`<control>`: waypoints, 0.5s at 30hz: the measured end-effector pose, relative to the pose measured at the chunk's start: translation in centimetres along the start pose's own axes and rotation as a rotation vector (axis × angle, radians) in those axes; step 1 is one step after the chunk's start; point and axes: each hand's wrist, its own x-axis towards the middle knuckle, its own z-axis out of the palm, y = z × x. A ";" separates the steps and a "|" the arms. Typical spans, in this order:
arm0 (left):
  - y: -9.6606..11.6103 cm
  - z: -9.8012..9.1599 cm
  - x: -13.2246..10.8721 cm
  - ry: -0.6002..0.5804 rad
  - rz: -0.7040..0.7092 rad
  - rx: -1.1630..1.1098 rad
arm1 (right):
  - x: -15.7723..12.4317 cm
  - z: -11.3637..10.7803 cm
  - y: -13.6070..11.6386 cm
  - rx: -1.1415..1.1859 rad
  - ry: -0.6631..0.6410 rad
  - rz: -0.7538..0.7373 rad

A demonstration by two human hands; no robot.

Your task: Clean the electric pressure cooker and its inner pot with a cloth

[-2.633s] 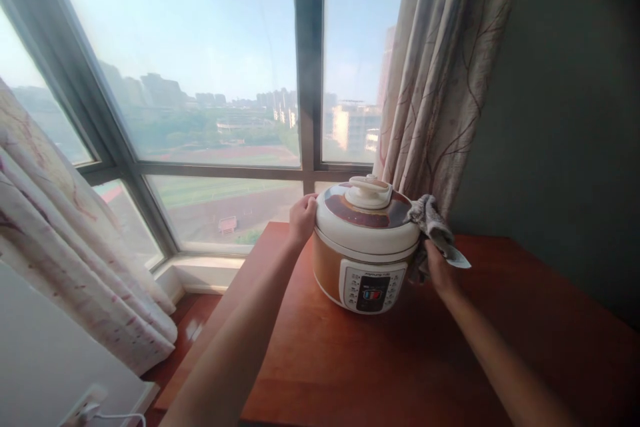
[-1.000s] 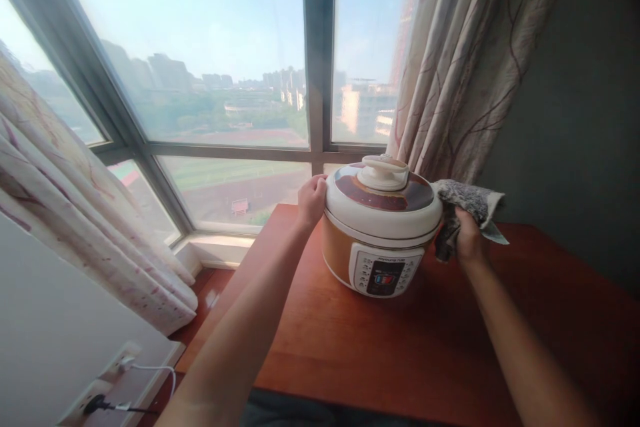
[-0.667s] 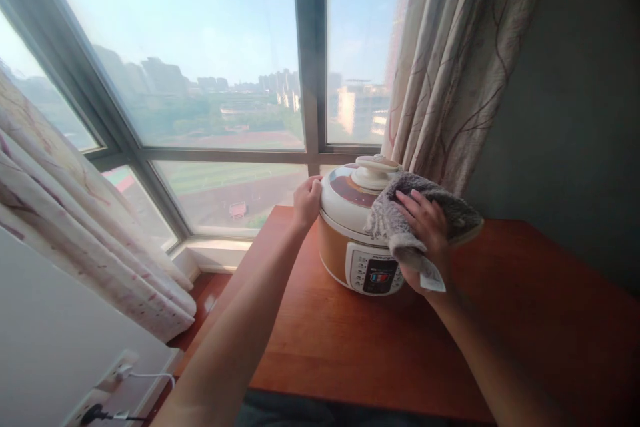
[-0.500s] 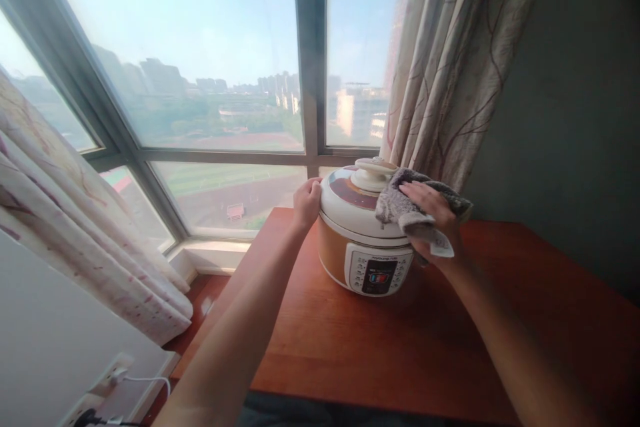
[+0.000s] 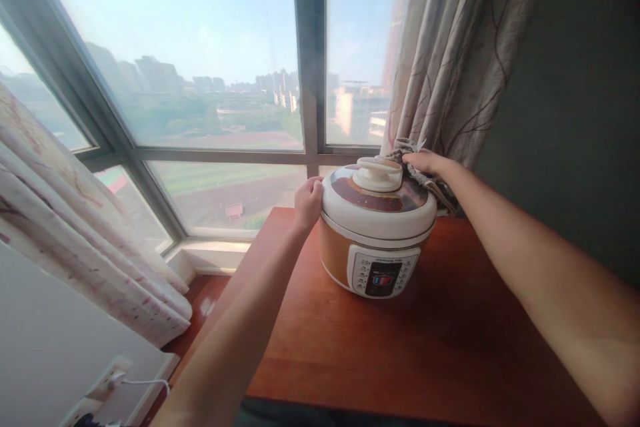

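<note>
A white and gold-brown electric pressure cooker (image 5: pixel 334 245) stands upright, its control panel facing me and a knob-like handle on its shiny lid (image 5: pixel 360 199). My left hand (image 5: pixel 309 203) is closed against the cooker's left side at the lid's rim, fingers curled and partly hidden. Behind the lid's right side, my right hand (image 5: pixel 424 161) grips a grey cloth (image 5: pixel 423 178) bunched at the far edge of the lid. Part of that cloth hangs down behind the cooker, out of sight.
The cooker rests on a reddish-brown wooden table (image 5: pixel 320 347). Tall windows with a grey frame (image 5: pixel 225 155) rise behind it. A patterned curtain (image 5: pixel 450 67) hangs close behind my right hand. Wall sockets with a white cable (image 5: pixel 145 382) are at lower left.
My right hand has moved the cloth from the lid's front right to its far right edge, uncovering the lid's right side. My left hand stays on the cooker.
</note>
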 end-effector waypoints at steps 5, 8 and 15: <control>0.1 -0.2 -0.2 -0.022 -0.007 -0.015 | 2.9 2.5 -1.1 -0.083 0.045 0.088; 0.2 -0.3 -0.3 -0.031 -0.011 -0.030 | 3.2 3.9 -2.7 -0.071 0.011 0.071; 0.3 -0.3 -0.2 -0.018 -0.023 -0.046 | 1.9 6.7 -6.6 -0.033 -0.206 0.005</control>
